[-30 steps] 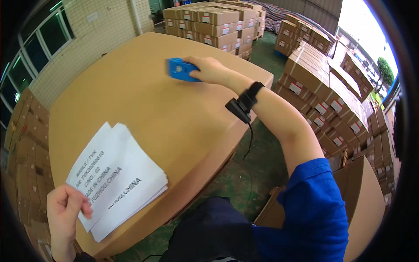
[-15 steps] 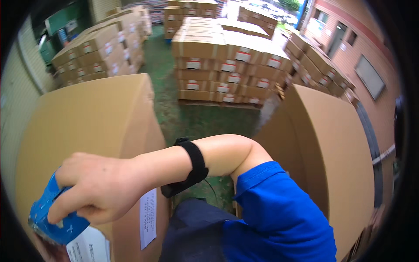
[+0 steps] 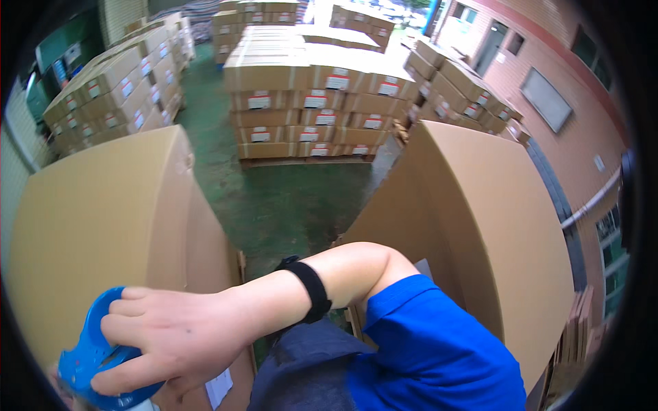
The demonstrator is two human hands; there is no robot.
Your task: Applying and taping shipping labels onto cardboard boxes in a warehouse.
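Note:
My right arm, in a blue sleeve with a black strap on the wrist, reaches across to the lower left. The right hand (image 3: 175, 335) is closed around a blue plastic tape dispenser (image 3: 81, 366), over the top of a big brown carton (image 3: 89, 198) on the left. Only a sliver of skin, apparently my left hand (image 3: 56, 379), shows beyond the dispenser at the dark rim. Its fingers are hidden. On the carton's near side, partly covered by my right hand, is a white printed sheet (image 3: 219, 388).
Another big carton (image 3: 507, 226) stands to my right. Ahead, strapped brown boxes (image 3: 322, 103) are stacked on a pallet on the green floor (image 3: 274, 205). More stacks (image 3: 113, 96) line the left and the right, by a brick wall (image 3: 582, 103).
The view has swung to the right, so the cartons and stacks sit further left. My right hand and the tape dispenser are lower in the picture, and the white papers beneath are mostly out of sight.

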